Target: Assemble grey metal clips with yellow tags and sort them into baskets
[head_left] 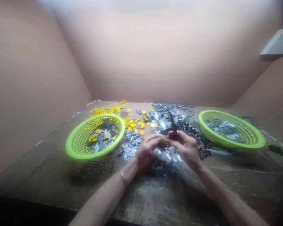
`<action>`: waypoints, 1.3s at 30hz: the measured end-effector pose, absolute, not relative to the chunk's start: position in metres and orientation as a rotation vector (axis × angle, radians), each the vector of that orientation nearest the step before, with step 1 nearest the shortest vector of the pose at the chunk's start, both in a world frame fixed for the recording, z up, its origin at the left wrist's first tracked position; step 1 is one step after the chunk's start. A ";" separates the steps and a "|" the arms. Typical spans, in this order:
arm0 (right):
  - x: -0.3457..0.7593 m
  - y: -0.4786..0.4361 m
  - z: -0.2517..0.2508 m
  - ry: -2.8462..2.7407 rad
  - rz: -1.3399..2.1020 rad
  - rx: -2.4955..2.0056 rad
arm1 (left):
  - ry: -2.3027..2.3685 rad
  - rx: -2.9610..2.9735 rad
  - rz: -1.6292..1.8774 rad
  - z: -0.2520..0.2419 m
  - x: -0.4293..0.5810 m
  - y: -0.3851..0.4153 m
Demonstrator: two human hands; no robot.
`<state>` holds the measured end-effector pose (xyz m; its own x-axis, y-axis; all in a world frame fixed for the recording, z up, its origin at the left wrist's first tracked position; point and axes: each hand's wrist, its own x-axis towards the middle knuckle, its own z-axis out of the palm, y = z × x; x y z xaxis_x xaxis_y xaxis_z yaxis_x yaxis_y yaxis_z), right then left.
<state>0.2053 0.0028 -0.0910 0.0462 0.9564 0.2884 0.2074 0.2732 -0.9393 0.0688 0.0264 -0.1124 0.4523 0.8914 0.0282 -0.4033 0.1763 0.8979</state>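
Note:
My left hand and my right hand meet above the middle of the table. Between the left fingertips is a small yellow and grey part. My right hand grips a slim dark tool that points up and away from me; its exact kind is hard to tell. Under and around both hands lie loose grey metal pieces, with small black pieces beside my right hand. Yellow pieces are scattered farther back, to the left.
A lime green plastic basket holding grey and yellow parts stands left. Another, holding grey parts, stands right. Tan walls enclose the scarred wooden table on three sides. A white box is fixed high on the right.

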 end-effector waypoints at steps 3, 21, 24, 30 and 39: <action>0.205 0.003 -0.092 -1.415 0.831 -1.173 | 0.600 1.029 0.985 -0.111 0.069 0.026; 0.202 0.005 -0.105 -1.576 0.674 -1.250 | 0.793 1.163 1.058 -0.131 0.070 0.027; 0.201 0.006 -0.110 -1.630 0.608 -1.293 | 0.828 1.190 1.037 -0.134 0.070 0.026; 0.204 0.010 -0.104 -1.607 0.727 -1.301 | 0.765 1.155 0.919 -0.127 0.070 0.028; 0.243 0.014 -0.069 -2.145 0.721 -1.405 | 0.914 1.295 1.065 -0.130 0.059 0.042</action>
